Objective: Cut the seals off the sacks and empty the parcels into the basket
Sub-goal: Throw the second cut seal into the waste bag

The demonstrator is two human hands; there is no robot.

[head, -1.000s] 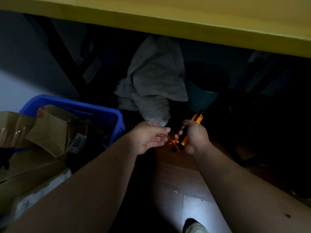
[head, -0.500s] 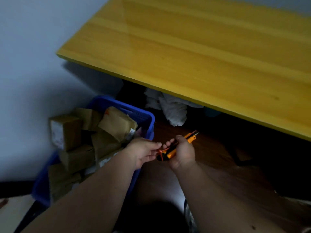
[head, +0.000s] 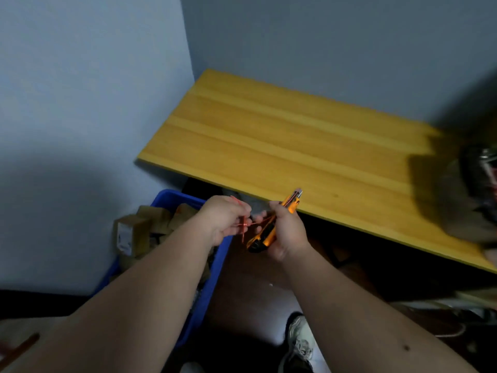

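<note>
My right hand (head: 286, 232) grips an orange and black utility knife (head: 269, 232) with its tip pointing up over the table edge. My left hand (head: 223, 219) pinches a thin red plastic seal (head: 243, 224) that stretches across to the fingers of my right hand. Both hands hover above the right rim of the blue basket (head: 212, 286), which holds several brown cardboard parcels (head: 131, 234). No sack can be made out clearly; only a pale scrap shows under the table edge between my hands.
A yellow wooden table (head: 309, 160) stands against the grey wall, with a dark blurred object (head: 476, 195) at its right end. My shoe (head: 301, 343) is on the brown floor below. A red strip (head: 21, 348) lies at the bottom left.
My view has lifted from under the table to above it. Both hands have risen and kept hold of the knife and the red seal; the white sack has dropped out of sight.
</note>
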